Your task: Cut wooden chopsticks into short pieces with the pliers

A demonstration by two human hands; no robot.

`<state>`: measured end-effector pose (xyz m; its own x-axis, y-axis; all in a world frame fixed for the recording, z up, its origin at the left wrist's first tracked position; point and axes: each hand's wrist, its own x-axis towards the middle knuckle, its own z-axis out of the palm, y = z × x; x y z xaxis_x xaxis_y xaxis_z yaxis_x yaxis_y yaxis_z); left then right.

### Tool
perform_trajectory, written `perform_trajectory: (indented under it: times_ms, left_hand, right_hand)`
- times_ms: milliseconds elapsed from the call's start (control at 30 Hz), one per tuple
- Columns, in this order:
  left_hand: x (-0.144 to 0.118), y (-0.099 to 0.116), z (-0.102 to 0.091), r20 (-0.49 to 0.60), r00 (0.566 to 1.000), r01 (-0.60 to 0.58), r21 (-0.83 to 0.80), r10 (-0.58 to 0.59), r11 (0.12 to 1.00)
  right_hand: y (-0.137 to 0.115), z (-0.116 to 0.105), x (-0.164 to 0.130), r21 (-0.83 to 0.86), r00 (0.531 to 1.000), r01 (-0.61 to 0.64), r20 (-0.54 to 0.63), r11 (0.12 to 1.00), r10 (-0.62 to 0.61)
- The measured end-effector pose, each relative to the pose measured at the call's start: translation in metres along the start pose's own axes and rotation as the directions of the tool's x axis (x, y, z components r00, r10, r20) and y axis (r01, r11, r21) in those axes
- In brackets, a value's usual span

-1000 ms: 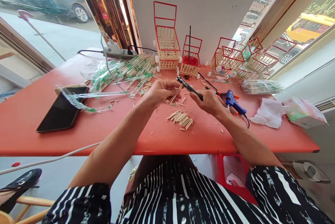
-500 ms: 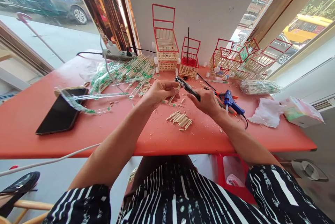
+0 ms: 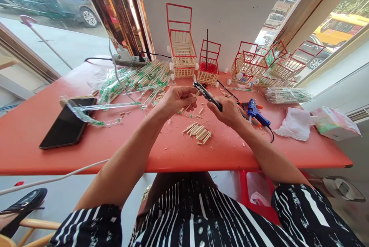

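Observation:
Between the thumb and fingers of my left hand is a thin wooden stick, slanting up to the right. My right hand grips dark-handled pliers, whose jaws meet the stick's upper end just beyond my left fingertips. Whether the jaws are closed through the stick is too small to tell. Below my hands lies a small pile of short cut stick pieces on the red table. Small wood crumbs and loose bits surround the pile.
Small stick-built carts with red handles stand along the wall. Wrapped chopsticks are heaped at back left, beside a black tablet. On the right are a blue glue gun, white tissue, a tissue pack and a chopstick bundle.
Both hands keep nearly the same place and hold. The pliers have shifted very slightly right, and the camera view has moved a little.

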<state>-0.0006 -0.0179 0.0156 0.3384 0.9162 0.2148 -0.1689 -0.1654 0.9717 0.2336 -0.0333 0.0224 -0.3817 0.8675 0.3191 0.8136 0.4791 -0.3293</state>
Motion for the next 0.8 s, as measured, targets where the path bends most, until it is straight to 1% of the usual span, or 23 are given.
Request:
perform_trajectory:
  times_ms: [133,433,533,700,800]
  left_hand:
    - [0.001,-0.001,0.002,-0.005,0.999,0.037,-0.013,-0.037,0.999]
    - [0.000,-0.002,0.002,-0.040,0.990,0.135,-0.046,-0.136,0.990]
    - [-0.001,-0.002,0.001,-0.048,0.987,0.149,-0.057,-0.152,0.987]
    - [0.002,-0.009,-0.002,-0.028,0.985,0.172,-0.030,-0.173,0.985]
    - [0.005,-0.013,-0.004,-0.030,0.985,0.170,-0.030,-0.171,0.985]
  right_hand:
    - [0.003,0.002,0.000,0.016,1.000,-0.007,0.001,1.000,0.007]
    - [0.006,0.009,0.000,-0.102,0.999,-0.027,-0.029,0.994,0.024]
    - [0.007,0.011,0.000,-0.121,0.999,-0.040,-0.015,0.992,0.038]
    - [0.009,0.018,-0.001,-0.155,0.996,-0.076,0.037,0.985,0.083]
    - [0.009,0.021,0.000,-0.185,0.993,-0.099,0.039,0.978,0.108]
